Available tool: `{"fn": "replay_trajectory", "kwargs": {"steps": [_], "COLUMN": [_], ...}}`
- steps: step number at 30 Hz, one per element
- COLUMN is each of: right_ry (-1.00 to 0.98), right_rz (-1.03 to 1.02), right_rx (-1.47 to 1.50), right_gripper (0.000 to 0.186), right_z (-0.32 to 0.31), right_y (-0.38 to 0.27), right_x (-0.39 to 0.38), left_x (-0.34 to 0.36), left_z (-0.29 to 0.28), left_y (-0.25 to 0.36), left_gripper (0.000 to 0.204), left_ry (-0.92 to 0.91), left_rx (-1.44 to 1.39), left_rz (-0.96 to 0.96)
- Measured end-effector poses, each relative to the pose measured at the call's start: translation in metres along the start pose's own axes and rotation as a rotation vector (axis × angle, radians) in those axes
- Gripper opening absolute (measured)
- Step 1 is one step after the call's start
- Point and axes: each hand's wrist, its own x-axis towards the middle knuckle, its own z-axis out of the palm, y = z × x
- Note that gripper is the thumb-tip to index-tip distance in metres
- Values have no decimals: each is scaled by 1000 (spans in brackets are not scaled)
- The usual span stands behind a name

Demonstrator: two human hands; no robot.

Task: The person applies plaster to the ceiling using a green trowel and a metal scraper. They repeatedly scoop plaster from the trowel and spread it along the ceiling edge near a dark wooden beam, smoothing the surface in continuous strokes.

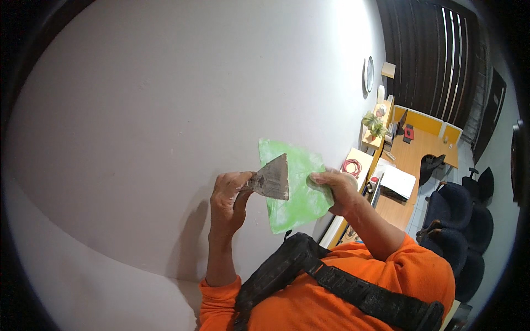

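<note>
My left hand (231,196) grips a scraper (270,179) with a wide, flat, dirty metal blade, held in front of a green sheet (295,207). The sheet is smeared with white residue and has uneven edges. My right hand (339,190) holds its right side, thumb on the front face; my fingers are partly hidden behind it. A pale rounded shape behind that hand is too unclear to name. Both hands are held up in front of a white wall (138,110), and a shadow falls on the wall beside my left arm.
Along the right are a wooden desk (425,146) with papers (398,177), a red cable coil (352,167), a plant (374,124) and yellow partitions (451,134). Dark chairs (447,209) stand beside it. A round wall object (369,74) hangs near dark blinds (425,49).
</note>
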Motion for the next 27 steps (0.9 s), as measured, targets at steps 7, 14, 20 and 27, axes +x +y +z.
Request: {"fn": "replay_trajectory", "kwargs": {"steps": [7,14,20,27], "right_ry": [-48,257,840,834], "right_rz": [-179,-1167,-1992,-2327], "right_rx": [250,-158,-765,-630], "right_gripper": [25,34,16,20], "right_z": [-6,49,146,211], "right_y": [-44,-123,-254,-335], "right_x": [-11,16,81,66], "left_x": [1,-2,-7,2], "left_z": [-25,-75,-92,-94], "left_y": [3,-8,-33,-23], "left_gripper": [22,22,30,29], "left_ry": [5,517,786,784], "left_rx": [543,466,578,658], "left_rz": [65,102,131,259]}}
